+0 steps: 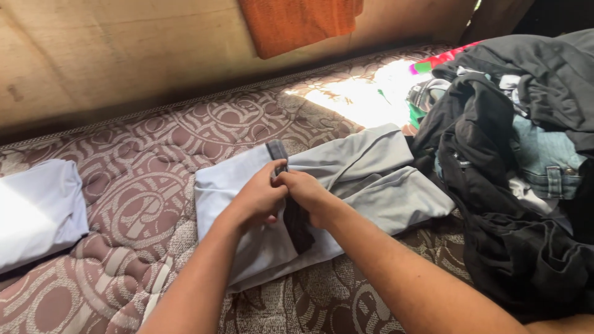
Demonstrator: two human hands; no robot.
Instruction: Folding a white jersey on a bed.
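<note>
Two bare forearms come in from the lower edge and meet over the middle of the bed. The left hand (258, 198) and the right hand (307, 195) are touching each other, both with fingers curled tight and pinching a narrow dark grey strip (279, 156) that runs across a pair of light grey trousers (371, 179). Below the hands a darker piece of cloth (298, 229) shows between them, lying on the trousers; what it is cannot be told.

The trousers lie flat on the mattress (136, 185), which has a brown cover with pale swirling patterns, and stretch from the centre toward the right. On the far left rests a folded white garment (37, 207), well apart from the trousers. To the right a heap of clothes (513, 185) is piled up, mostly black, with a piece of blue denim (547, 161) in it; the heap touches the right end of the trousers. A patch of bright sunlight falls on the mattress just behind the trousers. Above, an orange cloth (297, 21) hangs against a wooden wall (124, 49)
</note>
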